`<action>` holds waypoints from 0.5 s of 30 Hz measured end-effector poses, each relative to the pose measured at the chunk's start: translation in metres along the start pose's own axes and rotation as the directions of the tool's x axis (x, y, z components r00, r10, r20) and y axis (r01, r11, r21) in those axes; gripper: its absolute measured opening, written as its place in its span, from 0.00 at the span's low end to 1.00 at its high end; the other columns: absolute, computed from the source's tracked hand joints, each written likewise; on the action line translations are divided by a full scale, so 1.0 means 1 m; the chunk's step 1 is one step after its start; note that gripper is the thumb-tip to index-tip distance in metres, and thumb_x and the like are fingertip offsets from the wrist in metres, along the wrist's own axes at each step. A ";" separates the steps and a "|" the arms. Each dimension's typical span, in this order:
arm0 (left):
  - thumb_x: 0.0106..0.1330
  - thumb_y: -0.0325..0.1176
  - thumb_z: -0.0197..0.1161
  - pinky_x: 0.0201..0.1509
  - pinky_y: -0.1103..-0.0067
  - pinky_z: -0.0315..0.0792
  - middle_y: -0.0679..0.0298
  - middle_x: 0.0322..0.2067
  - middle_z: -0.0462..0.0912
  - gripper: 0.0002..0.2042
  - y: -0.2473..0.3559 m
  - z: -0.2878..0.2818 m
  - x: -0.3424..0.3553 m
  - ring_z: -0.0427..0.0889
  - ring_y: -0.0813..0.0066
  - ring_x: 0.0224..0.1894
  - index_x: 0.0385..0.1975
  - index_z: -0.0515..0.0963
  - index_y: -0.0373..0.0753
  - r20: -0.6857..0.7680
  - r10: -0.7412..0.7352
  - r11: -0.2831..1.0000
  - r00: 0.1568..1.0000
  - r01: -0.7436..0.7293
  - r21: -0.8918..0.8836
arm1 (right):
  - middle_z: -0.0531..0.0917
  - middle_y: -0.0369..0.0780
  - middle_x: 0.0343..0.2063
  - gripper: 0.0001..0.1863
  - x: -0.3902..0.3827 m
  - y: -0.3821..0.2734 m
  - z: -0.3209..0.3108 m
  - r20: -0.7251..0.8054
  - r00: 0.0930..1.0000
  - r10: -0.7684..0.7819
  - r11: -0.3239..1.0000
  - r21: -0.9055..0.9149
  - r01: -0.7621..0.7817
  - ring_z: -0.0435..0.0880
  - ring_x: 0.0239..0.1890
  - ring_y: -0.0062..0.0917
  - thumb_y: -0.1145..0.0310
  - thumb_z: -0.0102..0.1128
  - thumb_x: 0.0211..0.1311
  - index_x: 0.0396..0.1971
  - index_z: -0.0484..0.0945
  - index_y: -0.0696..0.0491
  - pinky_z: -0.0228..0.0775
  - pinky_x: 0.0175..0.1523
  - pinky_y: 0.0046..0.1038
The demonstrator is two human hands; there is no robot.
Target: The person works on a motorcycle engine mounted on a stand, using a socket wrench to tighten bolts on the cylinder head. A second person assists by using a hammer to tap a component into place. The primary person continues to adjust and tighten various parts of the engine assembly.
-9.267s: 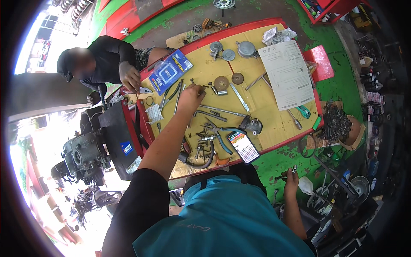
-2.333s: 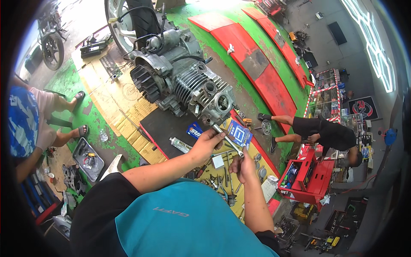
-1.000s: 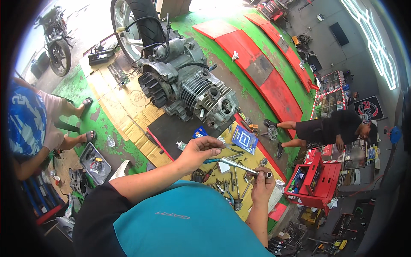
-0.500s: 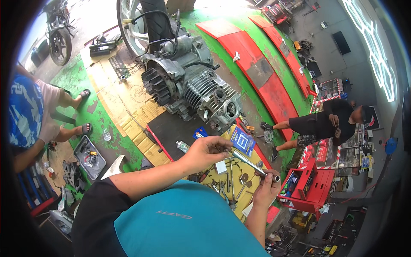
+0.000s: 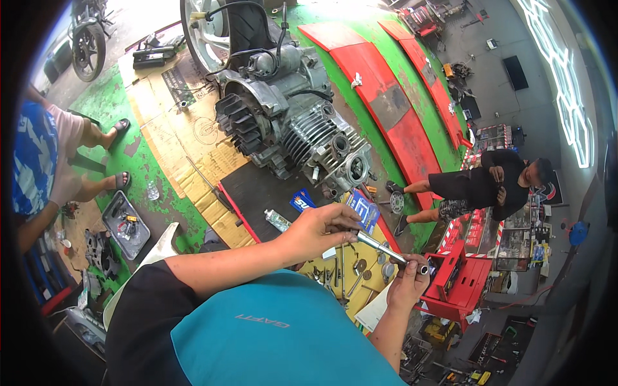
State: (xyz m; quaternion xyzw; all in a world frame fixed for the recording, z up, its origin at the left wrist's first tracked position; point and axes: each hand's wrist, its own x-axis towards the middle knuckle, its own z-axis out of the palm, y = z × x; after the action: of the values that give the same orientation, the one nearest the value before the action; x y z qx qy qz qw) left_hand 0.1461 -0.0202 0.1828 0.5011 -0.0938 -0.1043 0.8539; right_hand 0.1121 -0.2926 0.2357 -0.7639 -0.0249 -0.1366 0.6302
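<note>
A long chrome socket wrench point(image 5: 380, 246) lies across the space between my two hands. My left hand point(image 5: 318, 235) pinches its far-left end with the fingers closed. Near the hollow socket end, my right hand point(image 5: 407, 283) has its thumb and fingers wrapped round the shaft. Beneath the wrench is a yellow work surface point(image 5: 351, 303) with several hand tools and small round metal parts. A blue packet point(image 5: 364, 211) lies just beyond my left fingers, and a white tube point(image 5: 277, 221) is beside that hand. Ahead stands a greasy grey engine point(image 5: 302, 138) with cooling fins and a fan.
A red tool cart point(image 5: 460, 286) stands at the right. Red ramps point(image 5: 386, 106) run along the green floor beyond the engine. One person point(image 5: 479, 183) stands at the right, another point(image 5: 38, 161) is at the left near a grey parts tray point(image 5: 138, 241). Cardboard point(image 5: 167, 138) covers the floor.
Both hands and the socket wrench have shifted slightly right in the picture. The view has tilted a little, showing more of a white sheet beside my right forearm. Both grips stay closed.
</note>
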 end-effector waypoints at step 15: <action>0.73 0.26 0.63 0.48 0.76 0.80 0.54 0.55 0.83 0.14 -0.033 0.031 0.017 0.84 0.76 0.44 0.55 0.74 0.35 -0.226 -0.093 0.783 0.970 -0.068 -0.618 | 0.88 0.46 0.38 0.15 -0.013 0.014 0.023 0.034 0.993 0.117 0.989 -0.097 -0.113 0.88 0.40 0.31 0.74 0.67 0.65 0.49 0.81 0.64 0.77 0.46 0.26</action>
State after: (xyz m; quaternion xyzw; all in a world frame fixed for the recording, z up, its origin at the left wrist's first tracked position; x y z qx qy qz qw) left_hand 0.1515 -0.0663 0.1702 0.2017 0.0546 -0.0726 0.9752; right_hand 0.1064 -0.2711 0.2154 -0.7957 0.0132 -0.0858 0.5994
